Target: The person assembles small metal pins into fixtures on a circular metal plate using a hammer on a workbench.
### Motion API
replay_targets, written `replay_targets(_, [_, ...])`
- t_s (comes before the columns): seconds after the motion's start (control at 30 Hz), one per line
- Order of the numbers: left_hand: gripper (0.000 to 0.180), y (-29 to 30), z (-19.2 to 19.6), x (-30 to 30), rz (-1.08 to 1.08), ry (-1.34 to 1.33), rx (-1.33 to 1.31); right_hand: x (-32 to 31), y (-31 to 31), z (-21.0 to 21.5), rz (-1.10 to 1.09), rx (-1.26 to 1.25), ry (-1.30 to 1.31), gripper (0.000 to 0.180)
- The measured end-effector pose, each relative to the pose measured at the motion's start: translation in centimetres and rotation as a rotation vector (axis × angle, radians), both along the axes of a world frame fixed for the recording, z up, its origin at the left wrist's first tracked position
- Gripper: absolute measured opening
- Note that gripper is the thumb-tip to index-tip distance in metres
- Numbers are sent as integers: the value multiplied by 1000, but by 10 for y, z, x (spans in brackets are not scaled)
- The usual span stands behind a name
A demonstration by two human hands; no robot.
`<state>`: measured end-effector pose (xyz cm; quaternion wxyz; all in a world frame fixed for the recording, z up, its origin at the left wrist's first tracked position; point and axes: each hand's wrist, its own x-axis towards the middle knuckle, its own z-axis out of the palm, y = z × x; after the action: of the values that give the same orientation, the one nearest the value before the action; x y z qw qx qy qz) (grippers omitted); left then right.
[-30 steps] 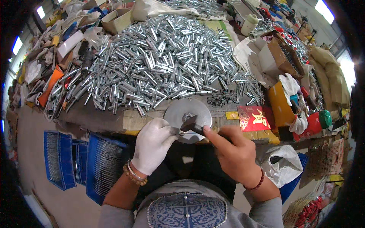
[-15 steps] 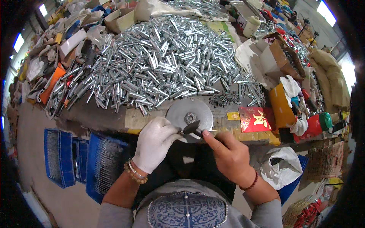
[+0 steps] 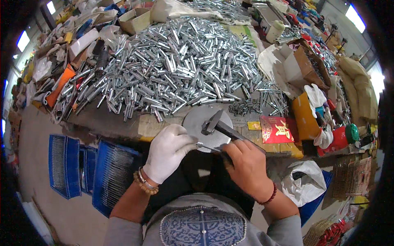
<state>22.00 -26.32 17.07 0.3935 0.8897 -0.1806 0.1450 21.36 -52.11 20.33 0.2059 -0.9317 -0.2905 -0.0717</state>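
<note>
Two hands work at the near edge of the surface (image 3: 102, 121): the left hand (image 3: 168, 152), in one white glove, has its fingers pinched on one thin metal pin (image 3: 206, 146), and the bare right hand (image 3: 245, 166) has its fingers wrapped round the handle of one hammer (image 3: 218, 125). The pin is slim, grey and straight, lying nearly flat across the near rim of one round grey steel plate (image 3: 197, 122), between the two hands. The hammer's dark head hangs over the plate; whether it touches cannot be told. Behind lies one heap of shiny metal tubes (image 3: 180, 65), too many to count. Three blue crates (image 3: 113, 174) stand on the floor at the left.
</note>
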Motion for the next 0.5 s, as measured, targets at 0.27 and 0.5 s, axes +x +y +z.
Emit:
replay_targets(0.27, [32, -25, -15, -39, 293, 25, -216, -20, 11, -3, -67, 441, 939, 32])
replay_targets(0.5, [61, -34, 0, -46, 216, 748, -884, -38, 24, -16, -77, 540, 993, 34])
